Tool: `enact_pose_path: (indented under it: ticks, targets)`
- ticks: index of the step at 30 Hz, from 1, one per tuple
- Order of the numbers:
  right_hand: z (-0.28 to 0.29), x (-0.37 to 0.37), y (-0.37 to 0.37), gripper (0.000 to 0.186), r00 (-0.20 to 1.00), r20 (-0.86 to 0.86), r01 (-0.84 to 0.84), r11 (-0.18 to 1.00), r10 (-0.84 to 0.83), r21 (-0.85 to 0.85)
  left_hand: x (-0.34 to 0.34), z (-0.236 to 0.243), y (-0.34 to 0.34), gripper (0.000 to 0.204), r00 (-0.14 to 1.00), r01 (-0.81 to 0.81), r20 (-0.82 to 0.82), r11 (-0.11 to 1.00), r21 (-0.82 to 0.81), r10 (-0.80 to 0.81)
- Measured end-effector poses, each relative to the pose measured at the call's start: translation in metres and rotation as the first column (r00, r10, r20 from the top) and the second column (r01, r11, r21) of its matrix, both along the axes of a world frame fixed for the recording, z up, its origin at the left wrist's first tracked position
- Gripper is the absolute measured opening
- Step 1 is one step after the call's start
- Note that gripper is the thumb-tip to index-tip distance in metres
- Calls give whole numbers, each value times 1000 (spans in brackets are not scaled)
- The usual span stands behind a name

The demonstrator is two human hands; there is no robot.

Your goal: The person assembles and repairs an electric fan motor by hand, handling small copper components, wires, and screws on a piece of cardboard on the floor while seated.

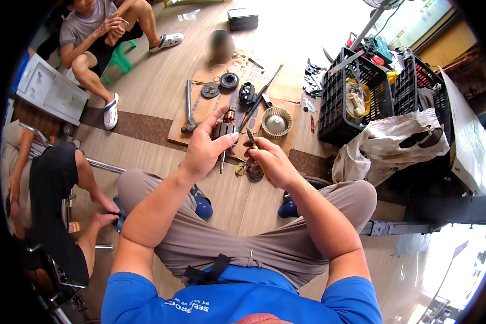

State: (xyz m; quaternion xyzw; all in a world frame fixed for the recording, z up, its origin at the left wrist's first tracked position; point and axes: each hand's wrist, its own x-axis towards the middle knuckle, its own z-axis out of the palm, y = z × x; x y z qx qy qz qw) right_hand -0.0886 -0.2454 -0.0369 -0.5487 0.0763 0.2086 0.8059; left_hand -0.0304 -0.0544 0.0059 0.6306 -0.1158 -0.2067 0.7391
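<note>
My left hand (202,148) is closed around a motor armature (222,130), with its copper end upward and its shaft pointing toward me. Just to the right, my right hand (270,162) grips a narrow blade-like tool (251,137) with a yellow handle, its tip pointing at the armature. Beneath and beyond them lies a cardboard sheet (181,129) bearing a hammer (188,102), a metal disc (210,90), a black ring (229,80), a black housing (247,93), a long thin tool (270,81) and a metal fan wheel (276,121). Small round parts (241,168) lie below my right hand.
Black crates (351,124) with tools and a stained cloth (389,146) stand at the right. A person (100,38) sits on a green stool at the upper left; another person (54,189) sits at the left. A dark box (243,19) lies at the back.
</note>
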Motion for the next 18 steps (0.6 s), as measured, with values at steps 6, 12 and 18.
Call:
enact_pose_path:
  ticks: [6,12,18]
  targets:
    - [14,-2,-7,38,810,538,288,640,234,-712,-4,-2,-3,61,999,37,30,999,10,-37]
    - [15,-4,-3,43,703,606,478,383,372,-790,-7,-2,-4,62,996,88,28,996,17,-89]
    - [14,-4,-5,42,647,641,572,293,414,-766,-9,0,-7,64,988,99,111,992,72,-107]
